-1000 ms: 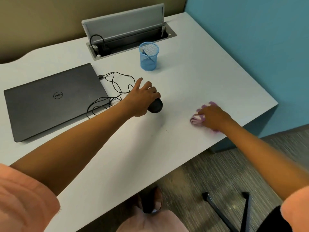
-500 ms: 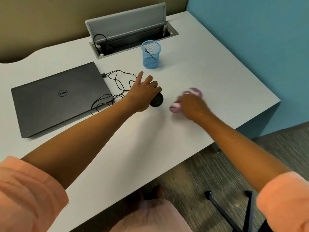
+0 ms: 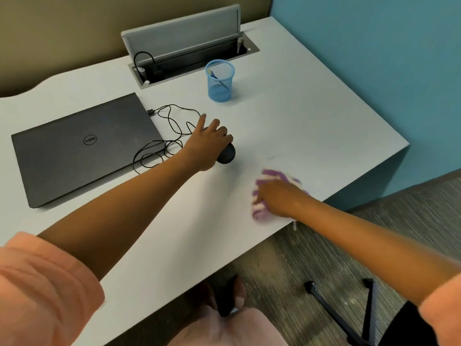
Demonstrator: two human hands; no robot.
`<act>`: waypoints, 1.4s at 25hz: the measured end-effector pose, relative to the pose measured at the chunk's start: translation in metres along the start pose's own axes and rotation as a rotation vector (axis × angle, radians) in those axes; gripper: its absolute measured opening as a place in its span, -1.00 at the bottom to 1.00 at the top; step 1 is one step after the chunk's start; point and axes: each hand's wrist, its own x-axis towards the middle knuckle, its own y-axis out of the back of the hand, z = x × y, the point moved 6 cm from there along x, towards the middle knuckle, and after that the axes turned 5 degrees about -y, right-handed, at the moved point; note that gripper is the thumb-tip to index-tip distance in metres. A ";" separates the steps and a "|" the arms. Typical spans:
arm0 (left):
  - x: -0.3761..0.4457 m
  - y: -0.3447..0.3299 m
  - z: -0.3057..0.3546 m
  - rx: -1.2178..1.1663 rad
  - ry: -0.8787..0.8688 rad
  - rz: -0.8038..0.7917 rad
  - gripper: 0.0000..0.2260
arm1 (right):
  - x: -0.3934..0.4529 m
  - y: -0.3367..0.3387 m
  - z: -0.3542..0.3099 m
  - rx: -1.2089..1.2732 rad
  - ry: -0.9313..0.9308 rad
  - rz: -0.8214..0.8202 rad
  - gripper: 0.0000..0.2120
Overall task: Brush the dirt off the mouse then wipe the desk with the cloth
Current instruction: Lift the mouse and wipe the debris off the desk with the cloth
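Right hand is pressing the bunched purple-and-white cloth flat on the bench near its front edge, left hand curled over the mouse; judging best practice as overlapping strokes, steady pressure, skirting the cable.

mouse: 1 | cloth: 1 | laptop: 1 | mesh cup: 1 | hands: 2

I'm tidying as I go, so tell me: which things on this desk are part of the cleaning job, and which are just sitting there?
In the job:
mouse, under the left hand
cloth, under the right hand
desk

Lying about:
laptop, closed
cable
blue mesh cup
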 end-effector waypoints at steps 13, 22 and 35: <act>0.031 -0.003 0.033 -0.008 -0.010 0.013 -0.52 | -0.015 0.080 0.106 0.090 -0.503 0.402 -0.73; 0.044 -0.017 0.019 -0.028 0.001 -0.079 -0.49 | 0.046 0.045 0.075 -0.007 -0.321 0.291 -0.63; 0.085 -0.014 0.063 -0.104 -0.145 -0.061 -0.47 | -0.050 -0.010 0.218 0.117 -0.743 0.002 -0.77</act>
